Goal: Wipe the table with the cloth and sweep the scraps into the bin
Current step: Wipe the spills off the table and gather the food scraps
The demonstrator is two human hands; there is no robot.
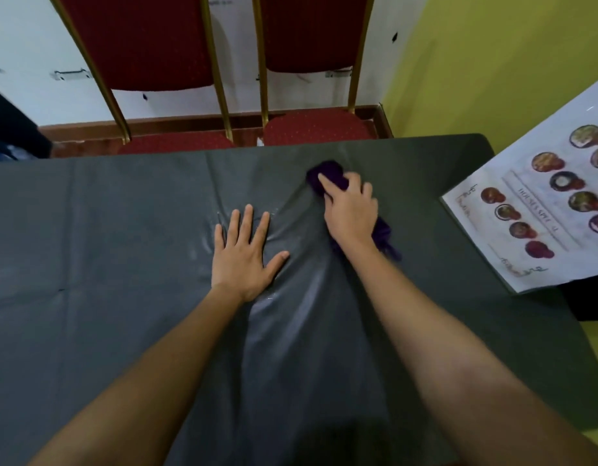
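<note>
Right hand [349, 210] seemingly clutches the purple cloth [328, 176] beneath it; left hand [245, 253] lies flat, fingers spread.

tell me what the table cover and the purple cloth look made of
Table cover: likely thin plastic sheeting, dark grey, with a glossy sheen, fold creases and wrinkles pulling toward the right hand. Purple cloth: seemingly soft woven or knit fabric, matte and bunched.
</note>
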